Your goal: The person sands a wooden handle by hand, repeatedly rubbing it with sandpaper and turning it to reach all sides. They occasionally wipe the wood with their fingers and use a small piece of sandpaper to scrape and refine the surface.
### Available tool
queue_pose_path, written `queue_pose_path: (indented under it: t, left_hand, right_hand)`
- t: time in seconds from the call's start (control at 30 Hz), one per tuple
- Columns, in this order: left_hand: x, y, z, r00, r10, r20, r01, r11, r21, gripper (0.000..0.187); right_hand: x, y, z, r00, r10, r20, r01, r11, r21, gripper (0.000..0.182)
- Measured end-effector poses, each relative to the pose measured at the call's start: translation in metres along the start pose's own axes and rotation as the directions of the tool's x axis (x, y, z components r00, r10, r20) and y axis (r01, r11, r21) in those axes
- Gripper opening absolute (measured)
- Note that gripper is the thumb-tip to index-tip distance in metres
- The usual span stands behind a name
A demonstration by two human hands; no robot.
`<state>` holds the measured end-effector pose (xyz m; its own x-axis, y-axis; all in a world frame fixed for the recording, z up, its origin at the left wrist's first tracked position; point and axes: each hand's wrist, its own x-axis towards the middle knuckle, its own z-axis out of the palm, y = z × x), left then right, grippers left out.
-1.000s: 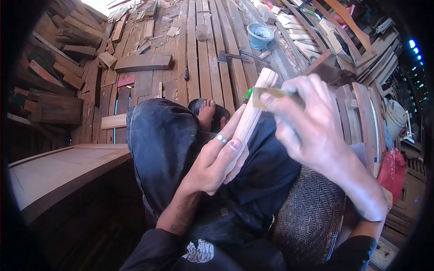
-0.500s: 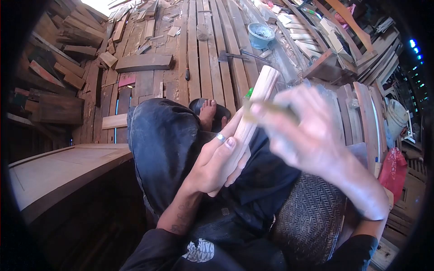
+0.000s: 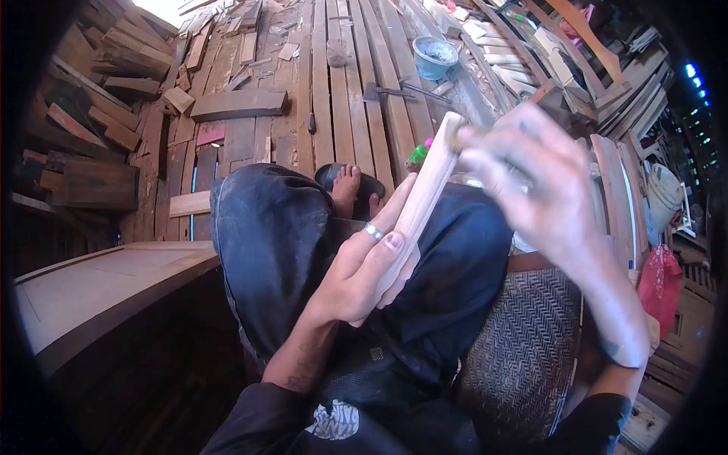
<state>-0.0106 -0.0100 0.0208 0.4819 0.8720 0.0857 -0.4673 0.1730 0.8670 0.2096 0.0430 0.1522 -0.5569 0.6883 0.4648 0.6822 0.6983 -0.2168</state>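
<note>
A pale, squared wooden stick [image 3: 426, 189] slants up and away over my lap. Wrapped around its lower part is my left hand [image 3: 364, 274], closed, with a ring on one finger. My right hand [image 3: 542, 182] is blurred by motion beside the stick's upper end. Pinched in its fingers is a small yellowish-brown piece of sandpaper [image 3: 457, 138], pressed to the wood near the tip; its edges are smeared. Behind the stick, a small green and pink object [image 3: 417, 156] is partly hidden.
A blue bucket [image 3: 436, 61], a hatchet [image 3: 373, 92] and a screwdriver [image 3: 312, 123] are on the plank floor ahead. A thick board [image 3: 239, 105] lies left of them. Wooden panelling [image 3: 114, 277] stands at my left, a woven seat [image 3: 523, 341] at my right.
My right hand has slid up and right along the stick with the sandpaper, from its middle to near the tip. The stick is turned slightly in my left hand.
</note>
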Motion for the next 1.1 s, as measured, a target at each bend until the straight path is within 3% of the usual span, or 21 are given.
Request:
queue_pose_path:
  t: [0.07,0.17,0.3,0.4,0.5,0.63,0.73,0.8,0.87,0.93,0.97,1.07,1.1]
  left_hand:
    - [0.001,-0.002,-0.002,1.000,0.028,-0.010,-0.028,1.000,0.010,0.070]
    - [0.001,-0.004,-0.006,1.000,0.027,0.001,-0.027,1.000,0.014,0.070]
    - [-0.001,0.000,-0.003,1.000,-0.007,-0.001,0.007,1.000,0.025,0.071]
    - [0.001,-0.001,-0.002,1.000,0.005,-0.019,-0.004,1.000,0.025,0.071]
    - [-0.002,-0.004,-0.002,1.000,0.007,-0.007,-0.007,1.000,0.003,0.071]
    - [0.000,-0.002,-0.003,1.000,0.007,-0.012,-0.007,1.000,0.003,0.070]
    - [-0.001,0.000,-0.002,1.000,-0.011,0.000,0.011,1.000,-0.007,0.069]
    - [-0.001,0.002,-0.003,0.999,-0.036,0.000,0.036,0.999,-0.023,0.066]
    - [0.001,0.001,-0.003,0.999,-0.038,0.011,0.038,0.999,-0.033,0.064]
    - [0.000,-0.003,-0.004,1.000,-0.019,0.018,0.019,0.999,-0.035,0.063]
    - [-0.002,-0.003,-0.004,1.000,-0.015,0.022,0.016,0.999,-0.038,0.063]
    - [0.000,0.003,-0.005,0.999,-0.016,0.033,0.018,0.998,-0.055,0.063]
    - [0.000,0.004,-0.002,1.000,-0.024,0.019,0.025,0.998,-0.063,0.063]
  right_hand:
    - [0.001,-0.004,-0.002,0.998,0.061,-0.034,-0.060,0.998,0.011,0.021]
    - [0.000,-0.007,-0.004,0.996,-0.006,0.083,0.006,1.000,-0.003,0.020]
    - [0.001,-0.007,-0.005,0.998,0.069,-0.012,-0.069,0.998,0.014,0.020]
    - [0.001,-0.011,-0.008,0.991,-0.025,0.134,0.027,1.000,-0.013,0.020]
    - [0.005,0.001,-0.005,0.996,0.072,-0.049,-0.072,0.997,0.015,0.020]
    - [0.001,-0.014,-0.007,0.993,-0.022,0.112,0.022,1.000,0.001,0.017]
    - [0.005,0.000,-0.005,0.997,0.051,-0.058,-0.050,0.999,0.021,0.018]
    - [-0.001,-0.010,-0.006,0.997,-0.036,0.062,0.037,0.999,-0.011,0.020]
    - [-0.004,-0.017,0.001,0.990,-0.118,0.080,0.122,0.991,-0.048,0.021]
    - [0.000,-0.007,-0.005,0.995,0.008,0.099,0.000,0.996,-0.085,0.024]
    - [0.003,-0.003,-0.005,1.000,-0.007,-0.003,0.007,0.998,-0.063,0.026]
    - [-0.001,-0.016,-0.003,0.995,-0.054,0.083,0.057,0.998,-0.037,0.024]
    - [0.001,-0.013,-0.001,0.995,-0.088,0.046,0.090,0.995,-0.046,0.024]
